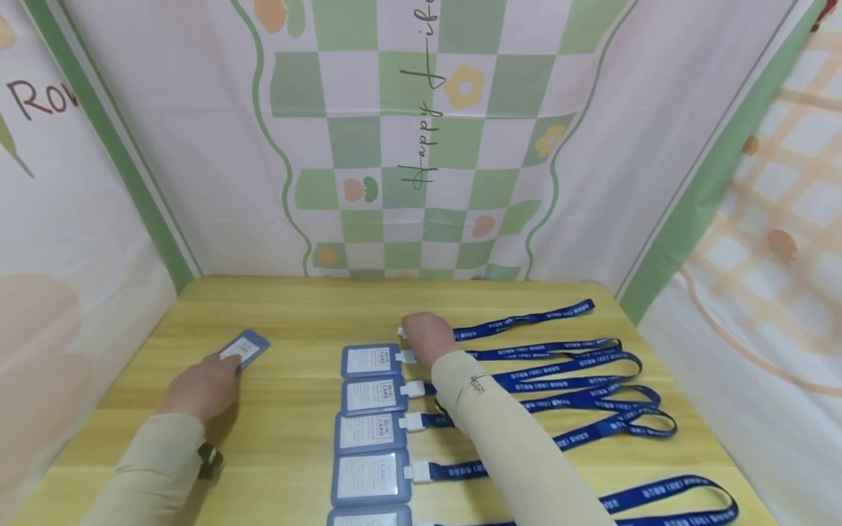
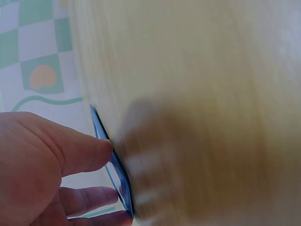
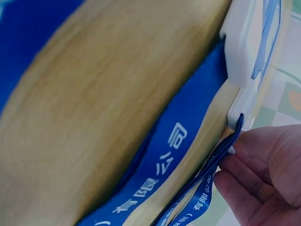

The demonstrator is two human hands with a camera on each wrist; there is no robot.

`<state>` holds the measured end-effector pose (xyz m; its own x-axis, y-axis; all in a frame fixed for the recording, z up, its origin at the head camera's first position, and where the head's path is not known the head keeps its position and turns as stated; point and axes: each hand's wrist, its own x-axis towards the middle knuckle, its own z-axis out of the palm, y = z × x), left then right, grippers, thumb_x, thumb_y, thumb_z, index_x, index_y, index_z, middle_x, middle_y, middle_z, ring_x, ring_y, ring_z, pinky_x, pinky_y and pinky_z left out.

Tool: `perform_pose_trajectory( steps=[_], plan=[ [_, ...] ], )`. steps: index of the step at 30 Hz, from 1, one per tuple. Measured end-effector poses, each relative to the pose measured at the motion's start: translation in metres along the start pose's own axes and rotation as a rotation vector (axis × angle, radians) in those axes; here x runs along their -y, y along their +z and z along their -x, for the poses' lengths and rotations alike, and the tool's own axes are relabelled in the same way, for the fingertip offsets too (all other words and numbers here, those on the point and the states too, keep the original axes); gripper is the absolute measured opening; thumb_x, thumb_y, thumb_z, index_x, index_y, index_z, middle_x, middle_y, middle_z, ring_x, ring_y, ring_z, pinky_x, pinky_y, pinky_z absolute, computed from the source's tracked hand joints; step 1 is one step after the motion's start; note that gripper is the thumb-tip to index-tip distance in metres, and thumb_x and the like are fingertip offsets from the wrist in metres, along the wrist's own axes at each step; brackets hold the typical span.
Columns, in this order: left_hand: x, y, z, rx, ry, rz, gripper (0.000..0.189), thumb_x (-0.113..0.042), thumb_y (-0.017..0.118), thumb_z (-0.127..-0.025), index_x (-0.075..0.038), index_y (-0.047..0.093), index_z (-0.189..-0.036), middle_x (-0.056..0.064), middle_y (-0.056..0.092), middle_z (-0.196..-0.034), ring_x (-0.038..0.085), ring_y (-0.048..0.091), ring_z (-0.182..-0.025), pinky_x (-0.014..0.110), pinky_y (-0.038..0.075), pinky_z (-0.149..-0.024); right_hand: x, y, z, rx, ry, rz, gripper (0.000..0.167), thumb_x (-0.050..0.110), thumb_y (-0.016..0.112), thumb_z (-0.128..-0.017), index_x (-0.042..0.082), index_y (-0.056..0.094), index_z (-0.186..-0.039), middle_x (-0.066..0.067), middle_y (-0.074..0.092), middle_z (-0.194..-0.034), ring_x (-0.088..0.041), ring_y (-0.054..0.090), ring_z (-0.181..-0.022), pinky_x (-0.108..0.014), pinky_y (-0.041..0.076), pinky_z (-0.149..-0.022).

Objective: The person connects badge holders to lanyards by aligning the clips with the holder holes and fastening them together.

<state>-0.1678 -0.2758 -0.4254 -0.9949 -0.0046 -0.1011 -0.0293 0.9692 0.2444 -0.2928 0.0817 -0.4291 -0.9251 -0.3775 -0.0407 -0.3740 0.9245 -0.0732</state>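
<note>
My left hand (image 1: 204, 387) pinches a blue-framed ID card holder (image 1: 245, 348) at the table's left side. In the left wrist view the thumb lies on one face of this holder (image 2: 123, 181) and fingers on the other; it is tilted up on edge. My right hand (image 1: 429, 337) grips the farthest blue lanyard (image 1: 526, 320) near its white clip (image 1: 402, 333), which shows no holder attached. Several holders, such as the farthest one (image 1: 370, 360), lie in a column nearer me, joined by white clips to lanyards with white lettering.
The lanyards' looped ends (image 1: 658, 422) spread over the right side of the wooden table (image 1: 283, 424). A patterned cloth (image 1: 355, 139) hangs behind the far edge, and more cloth hangs at both sides. My right forearm (image 1: 520, 446) crosses over several lanyards.
</note>
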Motion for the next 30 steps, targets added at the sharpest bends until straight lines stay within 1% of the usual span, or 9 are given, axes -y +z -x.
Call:
perform_pose_trajectory(
  steps=[5, 10, 17, 21, 25, 30],
  plan=[
    [-0.002, 0.005, -0.003, -0.014, 0.032, -0.021, 0.039, -0.009, 0.050, -0.098, 0.008, 0.059, -0.132, 0.039, 0.063, -0.117, 0.053, 0.065, -0.094, 0.068, 0.057, -0.076, 0.000, 0.000, 0.000, 0.004, 0.009, -0.003, 0.008, 0.008, 0.066, -0.100, 0.013, 0.072, -0.103, -0.003, 0.074, -0.101, -0.021, 0.070, -0.095, -0.036, 0.063, -0.085],
    [-0.005, 0.009, -0.006, -0.010, 0.049, -0.029, 0.041, -0.008, 0.052, -0.097, 0.008, 0.058, -0.135, 0.039, 0.061, -0.119, 0.055, 0.065, -0.096, 0.069, 0.057, -0.077, 0.000, 0.000, 0.000, 0.003, 0.007, -0.001, 0.008, 0.008, 0.066, -0.099, 0.013, 0.072, -0.103, -0.004, 0.074, -0.100, -0.021, 0.070, -0.094, -0.036, 0.063, -0.085],
    [-0.010, 0.013, -0.009, -0.021, 0.067, -0.025, 0.041, -0.007, 0.057, -0.095, 0.007, 0.060, -0.132, 0.037, 0.063, -0.115, 0.051, 0.066, -0.093, 0.066, 0.058, -0.076, 0.001, 0.002, 0.001, -0.008, -0.004, 0.014, 0.008, 0.008, 0.067, -0.099, 0.013, 0.072, -0.104, -0.004, 0.075, -0.100, -0.020, 0.071, -0.094, -0.035, 0.063, -0.085],
    [-0.015, 0.013, -0.010, -0.018, 0.083, -0.030, 0.040, -0.008, 0.057, -0.095, 0.008, 0.060, -0.133, 0.037, 0.063, -0.116, 0.051, 0.066, -0.095, 0.067, 0.058, -0.078, 0.001, 0.002, 0.001, -0.012, -0.002, 0.016, 0.009, 0.009, 0.066, -0.100, 0.013, 0.072, -0.104, -0.004, 0.075, -0.101, -0.020, 0.071, -0.095, -0.035, 0.063, -0.086],
    [-0.020, 0.014, -0.011, -0.021, 0.098, -0.043, 0.040, -0.008, 0.057, -0.096, 0.008, 0.060, -0.133, 0.039, 0.062, -0.121, 0.053, 0.066, -0.098, 0.067, 0.058, -0.080, 0.002, 0.001, 0.002, -0.009, 0.006, 0.018, 0.009, 0.009, 0.065, -0.101, 0.012, 0.072, -0.104, -0.004, 0.075, -0.101, -0.021, 0.071, -0.095, -0.035, 0.063, -0.085],
    [-0.025, 0.015, -0.011, -0.019, 0.107, -0.037, 0.043, -0.009, 0.057, -0.097, 0.008, 0.059, -0.136, 0.040, 0.060, -0.127, 0.055, 0.065, -0.103, 0.068, 0.058, -0.083, 0.002, 0.002, 0.002, -0.002, 0.020, 0.013, 0.009, 0.009, 0.064, -0.101, 0.012, 0.072, -0.103, -0.005, 0.075, -0.101, -0.021, 0.071, -0.095, -0.036, 0.063, -0.085]
  ],
)
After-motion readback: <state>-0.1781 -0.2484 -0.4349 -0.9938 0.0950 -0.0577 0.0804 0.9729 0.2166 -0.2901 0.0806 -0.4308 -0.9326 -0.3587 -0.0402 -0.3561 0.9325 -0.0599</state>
